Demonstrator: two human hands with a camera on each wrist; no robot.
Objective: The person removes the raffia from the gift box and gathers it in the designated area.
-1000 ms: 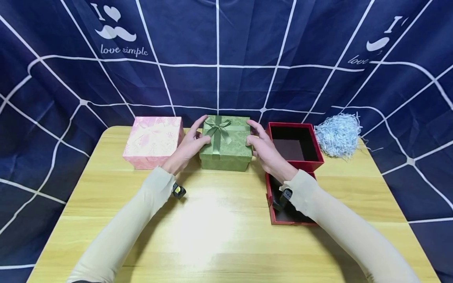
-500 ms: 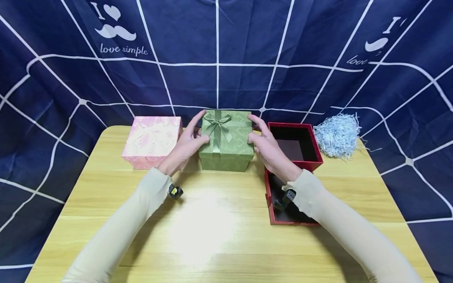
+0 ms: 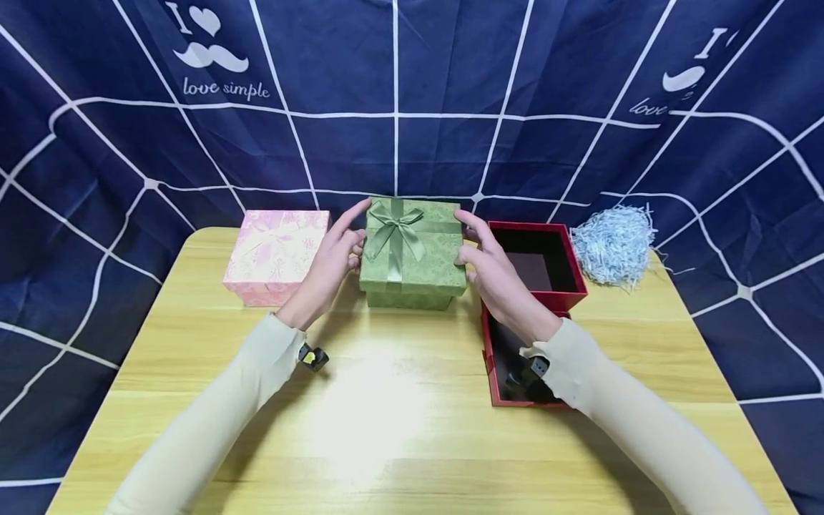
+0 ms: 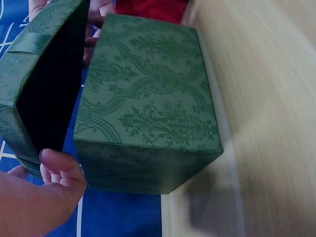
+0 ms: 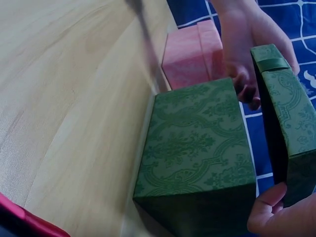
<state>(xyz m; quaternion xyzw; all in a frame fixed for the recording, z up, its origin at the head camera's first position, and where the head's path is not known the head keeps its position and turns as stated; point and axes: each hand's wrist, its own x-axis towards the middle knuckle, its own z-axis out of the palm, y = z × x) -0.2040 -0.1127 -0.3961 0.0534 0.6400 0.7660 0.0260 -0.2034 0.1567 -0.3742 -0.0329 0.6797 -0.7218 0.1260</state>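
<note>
The green patterned gift box lid (image 3: 431,250), topped with a ribbon bow (image 3: 398,227), is raised off its box base (image 3: 409,300). In the left wrist view, a gap shows between the tilted lid (image 4: 23,74) and the upright base (image 4: 148,89). My left hand (image 3: 330,263) grips the lid's left side, with the thumb near its lower edge. On the opposite side, my right hand (image 3: 494,275) holds the lid between thumb and fingers. The base's inside is hidden beneath the lid in the head view.
A pink gift box (image 3: 278,250) stands left of the green one. To the right is an open red box (image 3: 555,303), with a red lid (image 3: 494,379) lying hollow side up in front. Blue shredded paper (image 3: 614,247) sits at the far right, and a curtain (image 3: 347,150) hangs behind the table.
Both hands have lifted the green lid upward off its base, and it looks larger now. The hands have spread slightly apart. The pink box, red box and shredded paper have not moved.
</note>
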